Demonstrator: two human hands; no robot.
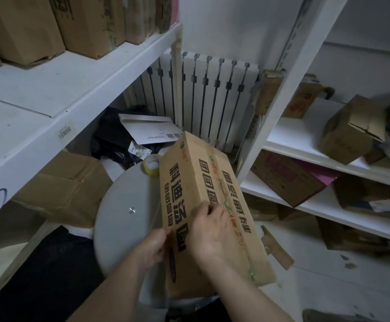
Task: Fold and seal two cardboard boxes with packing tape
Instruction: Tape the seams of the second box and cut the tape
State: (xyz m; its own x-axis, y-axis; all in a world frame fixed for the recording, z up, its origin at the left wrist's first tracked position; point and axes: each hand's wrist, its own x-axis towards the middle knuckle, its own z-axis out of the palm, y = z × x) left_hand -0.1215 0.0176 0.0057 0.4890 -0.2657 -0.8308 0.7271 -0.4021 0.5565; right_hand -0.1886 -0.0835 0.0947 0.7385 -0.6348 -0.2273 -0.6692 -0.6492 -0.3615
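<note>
A long brown cardboard box with black printed characters lies tilted on a round white table. Its top flaps meet along a centre seam. My left hand grips the box's near left edge, fingers curled round it. My right hand lies on top of the box near the seam, fingertips pressing on the flaps. A roll of yellowish packing tape stands on the table just beyond the box's far left corner. No second task box can be singled out among the others.
White shelving with cardboard boxes runs along the left; another white shelf unit with boxes stands at the right. A white radiator is behind. Black bags, a white envelope and cardboard scraps lie on the floor.
</note>
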